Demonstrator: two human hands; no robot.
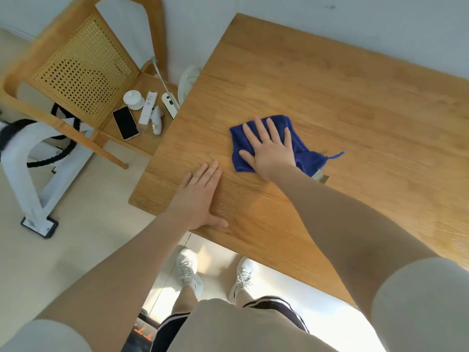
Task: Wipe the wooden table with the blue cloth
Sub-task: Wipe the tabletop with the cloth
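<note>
We see the right hand (270, 148) flat on the cloth (299, 146), fingers spread wide, palm pressing it down onto the table (342, 97). Not gripping, just a splayed open palm on top. The cloth is blue, crumpled, sits near the middle of the tabletop, with a thin loop sticking out on its right side and a pale tag poking from under its near edge. Parts of the cloth show around the hand on the far side and right.

The left hand (200, 196) lies flat on bare wood near the table's left near corner, fingers together and straight, thumb out along the near edge. It holds nothing and is well apart from the cloth.

Left of the table we see a chair (83, 67) with a cane back. On its seat: a phone (125, 122) face up, a white lidded cup (133, 99), a white remote (148, 107), and further small white items we can't tell apart clearly. A cable runs down to the seat.

Below the table edge, two white shoes (189, 270) on a pale floor. Both forearms bare, light short sleeves at the frame's bottom corners.
</note>
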